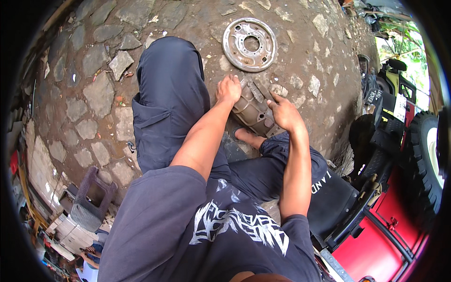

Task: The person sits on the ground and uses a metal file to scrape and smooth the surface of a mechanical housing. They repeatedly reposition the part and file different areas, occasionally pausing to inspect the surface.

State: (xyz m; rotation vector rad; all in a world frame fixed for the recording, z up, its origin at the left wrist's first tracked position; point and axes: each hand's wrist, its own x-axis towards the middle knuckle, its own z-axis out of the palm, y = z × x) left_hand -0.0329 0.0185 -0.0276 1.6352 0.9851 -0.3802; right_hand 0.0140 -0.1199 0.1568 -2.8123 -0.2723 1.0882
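While the person bends low, a dirty metal case (250, 111) lies on the stone ground (98, 96), next to one foot (248, 137). Its inside is hidden, so I cannot tell if it holds anything. The left hand (228, 90) has its fingers curled tight on the case's far left edge. The right hand (286, 114) is at the other side, fingers bent near a thin dark stick (263, 89); I cannot tell if they grip it. Just past the case lies a round metal plate (239, 54) with a big middle hole.
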